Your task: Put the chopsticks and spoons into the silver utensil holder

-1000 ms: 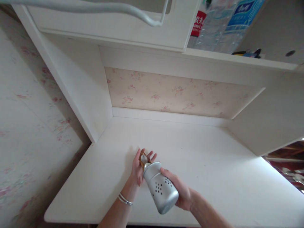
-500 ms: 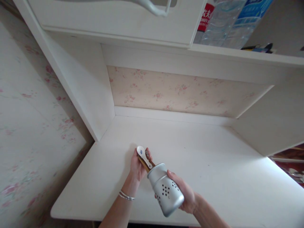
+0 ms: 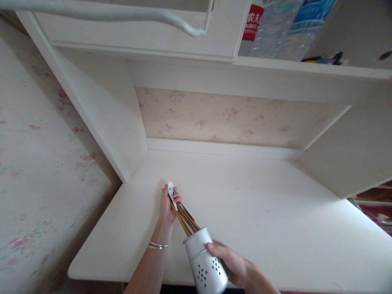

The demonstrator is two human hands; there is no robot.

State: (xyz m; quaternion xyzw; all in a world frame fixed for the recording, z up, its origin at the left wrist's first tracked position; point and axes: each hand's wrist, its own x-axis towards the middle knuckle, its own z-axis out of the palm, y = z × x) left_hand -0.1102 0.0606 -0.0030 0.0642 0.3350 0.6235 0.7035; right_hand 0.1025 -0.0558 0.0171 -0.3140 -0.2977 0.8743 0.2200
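Observation:
My left hand (image 3: 168,204) is closed round the upper ends of a bundle of brown chopsticks (image 3: 185,218) and a white spoon (image 3: 171,193). The spoon's bowl shows a small blue mark. From the hand, the sticks slant down to the right, and their lower ends are inside a silver metal utensil holder (image 3: 197,249) with punched holes. My right hand (image 3: 231,261) grips the tilted holder from its right side, thumb on the front wall. The holder's mouth points up and left toward my left hand. Its inside is mostly hidden.
Both hands are over a white desk top (image 3: 245,212). A cabinet with a curved white handle (image 3: 171,18) overhangs the back. Plastic bottles (image 3: 277,28) stand on the shelf at upper right. A white side panel (image 3: 104,110) and flowered wallpaper (image 3: 30,183) lie to the left.
My left hand has moved up and left with the spoon and chopsticks, and the holder has moved down and left. More of the sticks' length shows outside the holder.

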